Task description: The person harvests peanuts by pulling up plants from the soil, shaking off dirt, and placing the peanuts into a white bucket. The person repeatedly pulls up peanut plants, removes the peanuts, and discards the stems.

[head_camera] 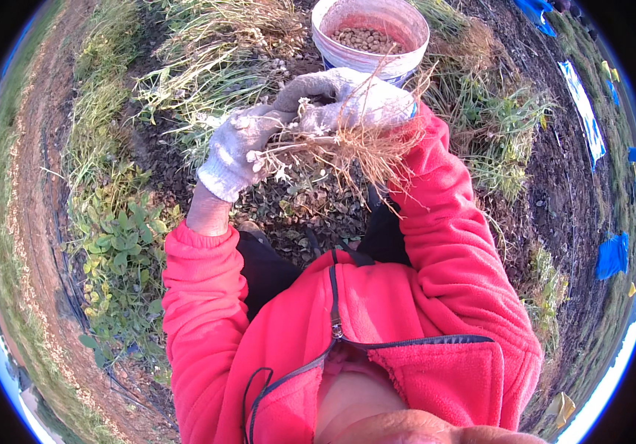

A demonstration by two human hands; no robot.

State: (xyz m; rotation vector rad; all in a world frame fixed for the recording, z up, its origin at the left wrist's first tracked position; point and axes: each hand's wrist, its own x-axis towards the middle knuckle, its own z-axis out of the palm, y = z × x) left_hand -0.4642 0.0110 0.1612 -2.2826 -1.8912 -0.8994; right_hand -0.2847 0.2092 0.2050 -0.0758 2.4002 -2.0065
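Both my hands wear pale knitted work gloves and meet in front of my chest. They are on an uprooted peanut plant (340,144), whose dry, tan roots fan out to the right and whose stem lies sideways. My left hand (243,144) grips the plant at its left part, with small pale pods by the fingers. My right hand (351,102) is curled over the plant from above, fingertips against my left hand. What lies between the fingers is partly hidden. Just beyond my right hand stands a white bucket (418,47), with peanuts in shell (365,40) inside.
Pulled plants (212,61) lie in a heap ahead on the left, and more plants (490,122) lie at the right. Leafy green plants (121,238) grow by my left side. Dark soil with dry leaves (307,222) is below my hands. Blue sheeting (612,255) lies far right.
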